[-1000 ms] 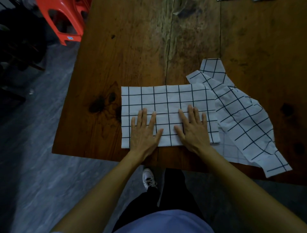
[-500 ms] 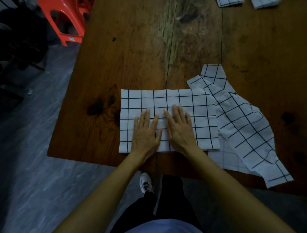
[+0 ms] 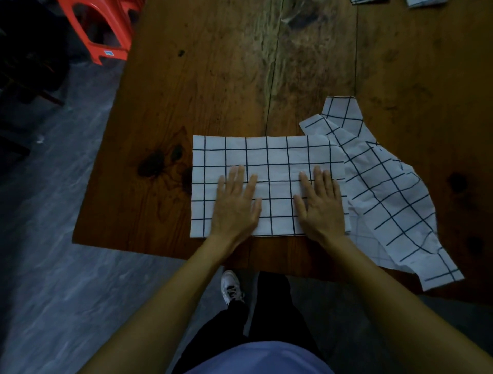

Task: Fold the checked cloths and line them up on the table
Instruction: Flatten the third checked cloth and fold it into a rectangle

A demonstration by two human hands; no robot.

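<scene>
red plastic stool (image 3: 106, 32) top-L on floor | white sneaker (image 3: 231, 287) under table edge

Dim, underexposed view, floor (image 3: 53, 267) and left edge sinking into near black, white checked cloth (image 3: 266, 154) the brightest area, no glare or hard shadows, wide-angle bending at the frame edges, table (image 3: 226, 80) grain fairly sharp, slight softness overall.

at twelve to one o'clock two folded cloths (image 3: 362, 2) (image 3: 424, 2) are cut by the top edge; the crumpled cloth (image 3: 394, 192) hides partly beneath the flat cloth (image 3: 266, 160).
</scene>
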